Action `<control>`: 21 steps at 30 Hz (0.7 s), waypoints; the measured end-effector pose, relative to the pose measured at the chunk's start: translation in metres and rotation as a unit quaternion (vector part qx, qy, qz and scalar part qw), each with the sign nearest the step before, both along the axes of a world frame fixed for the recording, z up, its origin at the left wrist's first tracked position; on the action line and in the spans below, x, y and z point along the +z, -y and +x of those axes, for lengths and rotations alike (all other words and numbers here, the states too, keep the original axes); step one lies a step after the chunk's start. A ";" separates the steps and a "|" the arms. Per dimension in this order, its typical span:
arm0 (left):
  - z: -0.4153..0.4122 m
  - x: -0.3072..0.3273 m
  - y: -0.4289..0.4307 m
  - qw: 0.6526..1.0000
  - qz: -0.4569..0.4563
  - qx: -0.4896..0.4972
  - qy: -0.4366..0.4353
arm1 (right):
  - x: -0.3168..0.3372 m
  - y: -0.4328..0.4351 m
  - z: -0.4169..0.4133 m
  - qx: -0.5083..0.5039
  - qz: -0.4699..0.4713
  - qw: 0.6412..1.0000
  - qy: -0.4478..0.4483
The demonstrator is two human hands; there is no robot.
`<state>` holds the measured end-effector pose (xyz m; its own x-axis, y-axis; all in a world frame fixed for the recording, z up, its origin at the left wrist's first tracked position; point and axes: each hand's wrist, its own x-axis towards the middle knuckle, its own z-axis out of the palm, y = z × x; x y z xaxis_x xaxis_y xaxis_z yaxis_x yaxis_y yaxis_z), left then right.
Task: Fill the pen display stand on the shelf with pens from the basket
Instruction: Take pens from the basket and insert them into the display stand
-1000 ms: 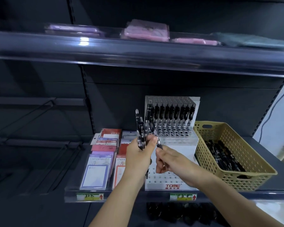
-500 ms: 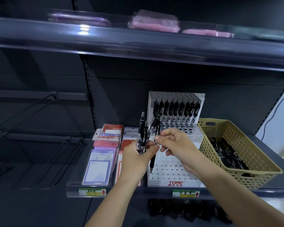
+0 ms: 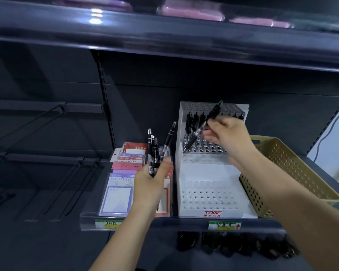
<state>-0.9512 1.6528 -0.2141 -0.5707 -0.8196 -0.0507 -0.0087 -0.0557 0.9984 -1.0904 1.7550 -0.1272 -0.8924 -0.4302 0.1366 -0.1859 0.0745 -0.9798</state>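
Black pen [image 3: 202, 128] pinched in right hand [image 3: 227, 133]; left hand [image 3: 151, 180] grips spare pens [image 3: 155, 153].

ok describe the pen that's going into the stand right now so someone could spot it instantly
Find the white tiered pen display stand on the shelf, left of the tan basket. Above its upper tier, the right hand pinches one black pen. Unlike the upright pens in the back row or the bunch in the left hand, it slants, tip down toward the holes.

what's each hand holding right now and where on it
The right hand pinches one black pen around mid-barrel, tip angled down toward the stand. The left hand clasps a few black pens by their lower ends.
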 end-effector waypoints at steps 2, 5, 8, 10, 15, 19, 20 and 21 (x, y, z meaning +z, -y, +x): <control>0.001 -0.001 0.003 1.000 -0.002 0.000 0.007 | 0.005 0.007 -0.011 -0.025 -0.012 0.999 -0.027; 0.002 -0.003 0.005 1.000 0.007 -0.007 0.006 | 0.007 0.016 -0.021 -0.057 0.038 0.992 -0.103; 0.002 -0.004 0.007 1.000 0.007 -0.008 0.003 | 0.006 0.022 -0.022 -0.070 0.097 0.976 -0.183; 0.003 -0.005 0.008 1.000 0.006 -0.006 0.004 | 0.003 0.026 -0.023 -0.067 0.123 0.968 -0.208; 0.005 -0.007 0.012 1.000 0.000 -0.016 0.014 | -0.005 0.033 -0.030 -0.067 0.154 0.960 -0.226; 0.006 -0.007 0.016 0.999 -0.012 -0.034 0.018 | -0.018 0.037 -0.035 -0.061 0.176 0.959 -0.213; 0.006 -0.007 0.016 0.999 -0.012 -0.039 0.016 | -0.021 0.037 -0.037 -0.061 0.182 0.959 -0.208; 0.007 -0.007 0.016 0.999 -0.013 -0.044 0.014 | -0.024 0.037 -0.039 -0.059 0.194 0.957 -0.206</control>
